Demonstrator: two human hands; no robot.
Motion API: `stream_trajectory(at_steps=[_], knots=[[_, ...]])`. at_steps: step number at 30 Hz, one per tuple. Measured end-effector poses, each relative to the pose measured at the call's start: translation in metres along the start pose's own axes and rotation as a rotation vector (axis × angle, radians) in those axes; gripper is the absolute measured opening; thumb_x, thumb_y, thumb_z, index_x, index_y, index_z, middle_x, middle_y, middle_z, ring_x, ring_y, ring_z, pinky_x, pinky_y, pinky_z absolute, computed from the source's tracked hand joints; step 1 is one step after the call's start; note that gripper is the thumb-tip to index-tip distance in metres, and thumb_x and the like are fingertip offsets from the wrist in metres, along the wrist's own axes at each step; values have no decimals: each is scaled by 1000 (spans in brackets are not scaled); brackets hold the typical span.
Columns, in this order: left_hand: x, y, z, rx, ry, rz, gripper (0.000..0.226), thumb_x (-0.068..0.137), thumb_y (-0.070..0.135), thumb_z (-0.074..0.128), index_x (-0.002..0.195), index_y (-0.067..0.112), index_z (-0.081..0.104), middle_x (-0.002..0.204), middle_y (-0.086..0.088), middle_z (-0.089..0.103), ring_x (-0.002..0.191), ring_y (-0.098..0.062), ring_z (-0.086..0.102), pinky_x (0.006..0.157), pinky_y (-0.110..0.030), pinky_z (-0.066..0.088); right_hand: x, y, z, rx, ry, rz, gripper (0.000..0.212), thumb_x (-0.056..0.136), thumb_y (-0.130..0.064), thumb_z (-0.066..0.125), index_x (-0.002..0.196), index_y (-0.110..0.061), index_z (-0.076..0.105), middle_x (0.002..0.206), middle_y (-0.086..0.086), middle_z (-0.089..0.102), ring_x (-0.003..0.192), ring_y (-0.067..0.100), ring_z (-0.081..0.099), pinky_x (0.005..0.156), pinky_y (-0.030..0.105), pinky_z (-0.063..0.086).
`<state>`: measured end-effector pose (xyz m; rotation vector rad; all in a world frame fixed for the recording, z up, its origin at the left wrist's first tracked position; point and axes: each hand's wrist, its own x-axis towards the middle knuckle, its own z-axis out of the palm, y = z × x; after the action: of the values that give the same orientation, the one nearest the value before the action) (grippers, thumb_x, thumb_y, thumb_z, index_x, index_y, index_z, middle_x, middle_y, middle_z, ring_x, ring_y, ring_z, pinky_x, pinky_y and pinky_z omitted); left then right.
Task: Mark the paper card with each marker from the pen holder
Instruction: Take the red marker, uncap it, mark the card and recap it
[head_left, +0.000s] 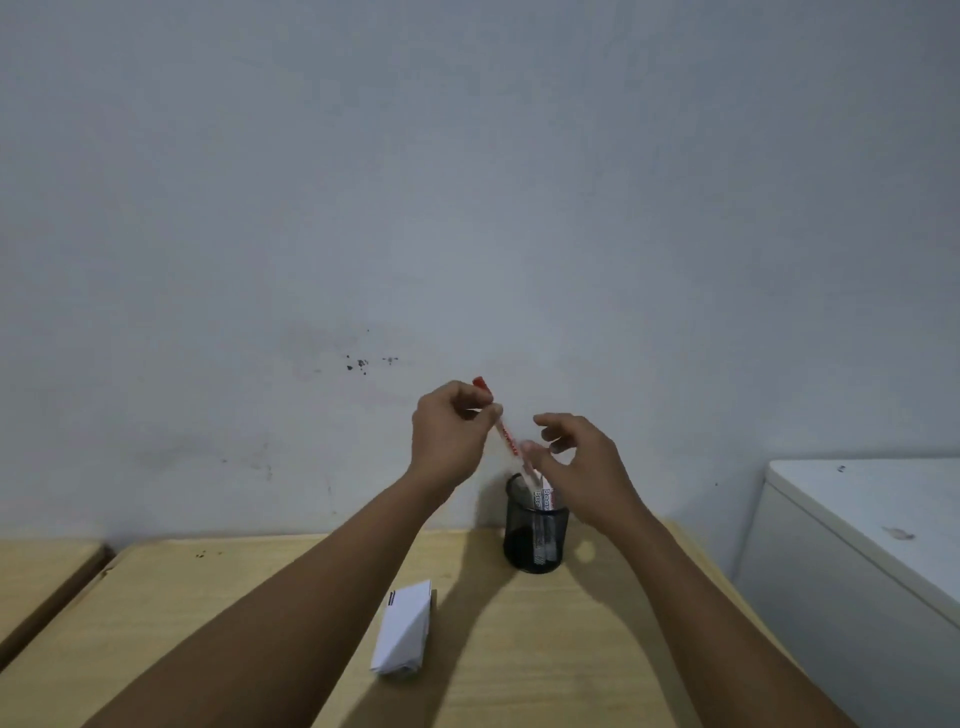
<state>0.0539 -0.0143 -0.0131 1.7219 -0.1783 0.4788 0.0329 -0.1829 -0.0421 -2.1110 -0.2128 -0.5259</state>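
My left hand (451, 432) is raised above the table and pinches a white marker with a red cap (506, 439), held slanted, red end up. Its lower end points into the black mesh pen holder (535, 530), which stands at the table's far edge and holds other white markers (544, 499). My right hand (582, 457) hovers just right of the marker above the holder, fingers curled and apart, thumb near the marker's barrel, holding nothing I can see. A folded white paper card (405, 631) lies on the table nearer to me, between my forearms.
The light wooden table (208, 623) stands against a grey-white wall (467, 208). A second wooden surface (41, 566) adjoins it on the left across a gap. A white cabinet (857, 545) stands to the right.
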Motion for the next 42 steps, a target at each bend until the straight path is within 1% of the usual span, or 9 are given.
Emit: stream_trajectory(at_steps=[2, 5, 9, 11, 16, 22, 30, 34, 42], knots=[[-9, 22, -18, -144, 16, -68, 24, 86, 11, 75, 104, 12, 58, 98, -5, 72, 89, -18, 71, 80, -30, 56, -8, -24, -2, 68, -95, 0, 39, 87, -36, 75, 124, -29, 64, 107, -5, 68, 95, 11, 66, 73, 18, 52], [-26, 48, -49, -282, -7, -136, 42, 88, 11, 74, 120, 18, 49, 101, -8, 71, 86, -19, 74, 79, -32, 56, -23, -59, -4, 299, -73, 30, 23, 90, -19, 74, 112, -22, 72, 95, 4, 74, 83, 19, 72, 78, 41, 62], [-56, 63, -89, -239, -37, -100, 24, 93, 21, 68, 116, 14, 66, 96, -3, 76, 81, -17, 75, 69, -27, 53, -49, -102, -5, 867, 32, 152, 10, 92, -15, 71, 101, -11, 74, 77, 7, 68, 69, 18, 65, 67, 35, 54], [-74, 64, -104, -182, -52, -51, 19, 96, 23, 64, 110, 14, 71, 93, -3, 77, 78, -16, 74, 61, -19, 50, -63, -120, 2, 990, 10, 193, 7, 93, -16, 69, 96, -11, 74, 72, 5, 63, 63, 15, 59, 62, 30, 47], [-103, 66, -134, -59, -125, 85, 24, 99, 30, 58, 95, 13, 74, 79, -4, 76, 64, -16, 69, 62, -18, 51, -91, -156, 29, 904, -107, 187, 17, 94, -22, 68, 94, -5, 72, 69, 4, 62, 56, 13, 50, 55, 25, 39], [-117, 69, -159, 313, -84, 231, 48, 106, 40, 32, 75, 10, 54, 63, 0, 59, 53, -10, 49, 55, -27, 40, -111, -180, 44, 1008, -136, 154, 15, 95, -15, 66, 86, -6, 71, 66, 5, 62, 55, 11, 51, 53, 20, 44], [-117, 67, -172, 80, -128, -18, 44, 105, 35, 33, 67, 13, 38, 66, -12, 40, 52, -17, 32, 54, -31, 26, -118, -179, 52, 846, -189, 16, 16, 94, -12, 69, 107, -4, 71, 79, 10, 68, 69, 20, 57, 65, 31, 48], [-113, 54, -173, 45, -171, -133, 42, 103, 38, 36, 74, 9, 44, 70, -14, 40, 53, -19, 32, 52, -30, 26, -120, -164, 60, 813, -268, 63, 15, 92, -12, 71, 107, -14, 74, 83, 3, 68, 75, 17, 58, 67, 32, 50], [-100, 10, -172, 38, -159, -327, 46, 103, 40, 39, 71, 11, 54, 52, -1, 44, 43, -15, 32, 46, -25, 26, -124, -125, 74, 875, -381, 137, 20, 94, -6, 64, 101, -18, 78, 98, -1, 72, 82, 16, 54, 68, 35, 48]])
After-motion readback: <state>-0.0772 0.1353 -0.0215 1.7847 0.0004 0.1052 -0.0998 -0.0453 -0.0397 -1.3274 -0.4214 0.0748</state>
